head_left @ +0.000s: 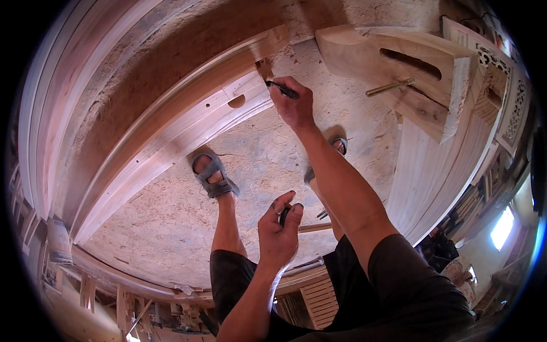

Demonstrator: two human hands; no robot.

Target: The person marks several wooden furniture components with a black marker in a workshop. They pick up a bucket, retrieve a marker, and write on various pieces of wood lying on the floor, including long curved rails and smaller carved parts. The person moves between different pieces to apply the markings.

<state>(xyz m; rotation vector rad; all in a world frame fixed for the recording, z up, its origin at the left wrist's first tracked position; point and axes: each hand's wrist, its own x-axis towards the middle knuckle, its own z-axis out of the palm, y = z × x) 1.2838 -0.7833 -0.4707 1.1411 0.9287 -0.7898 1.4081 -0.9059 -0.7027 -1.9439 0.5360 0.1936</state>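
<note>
And there was the pale plank [188, 118], long and smooth, faint grain running its length, with a small round hole and a neat half-moon cut-out near its far end. Right at that end came the right hand [294, 105], thumb and fingers pinched tightly round a slim black marker [285, 89], its tip pointed at the plank's end; whether it touched the wood, I couldn't tell!

Back on the near side of the plank, well apart from it, the left hand [276, 236] was curled narrow, fingertips smudged dark, a small dark piece [284, 216] tucked between thumb and fingers. Along the plank's far side ran a browner beam [213, 71], long and smooth-edged.

Over to the right of the plank sat a chunky wooden block [353, 60], pierced by a long round-ended slot, a shiny golden rod [390, 87] across its face. Farther right of the plank stood a panel [515, 105] with lacy cut-through carving. A grey strapped sandal [213, 171] was planted just beside the plank's near edge, on a rough, gritty floor [165, 205].
</note>
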